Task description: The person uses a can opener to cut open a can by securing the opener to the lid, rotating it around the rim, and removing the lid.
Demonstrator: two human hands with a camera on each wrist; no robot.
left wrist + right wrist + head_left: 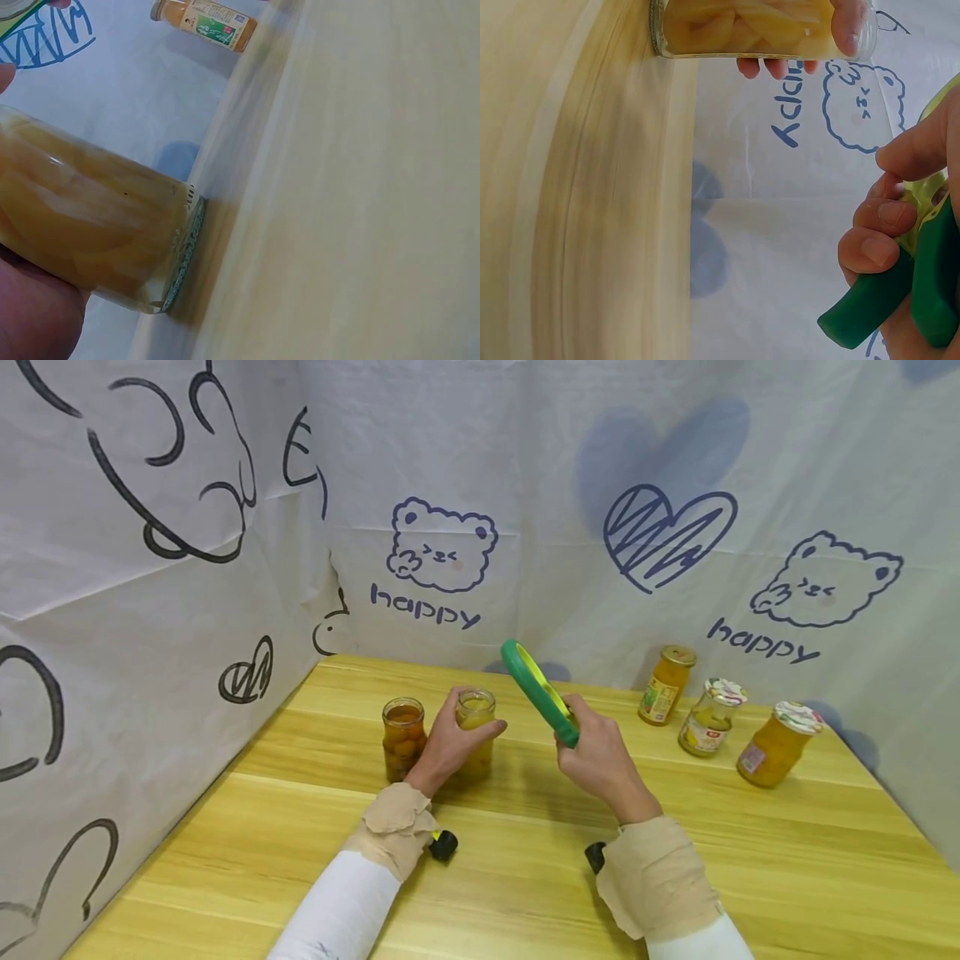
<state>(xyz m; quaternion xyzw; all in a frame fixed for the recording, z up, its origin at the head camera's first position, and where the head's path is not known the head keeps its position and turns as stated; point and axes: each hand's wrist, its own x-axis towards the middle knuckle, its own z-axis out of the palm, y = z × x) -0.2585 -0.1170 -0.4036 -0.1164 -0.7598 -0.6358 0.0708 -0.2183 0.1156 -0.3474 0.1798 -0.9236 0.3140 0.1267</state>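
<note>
My left hand (447, 739) grips a glass jar (474, 718) of pale yellow fruit pieces, upright on the table with its mouth uncovered. In the left wrist view the side and base of this jar (97, 217) fill much of the left. To its right, my right hand (600, 760) holds a green and yellow jar opener (542, 695) up in the air, its loop tilted toward the wall. The right wrist view shows fingers curled round the green handles (866, 307). Beside my left wrist stands a second lidless jar (403, 747) with darker orange-brown fruit.
Three lidded jars stand at the right back: a tall orange one (666, 687), a smaller one (707, 718) with a patterned lid, and a wide orange one (774, 747). White cloth walls (525, 568) with drawings border the wooden table (525, 893) at the back and sides.
</note>
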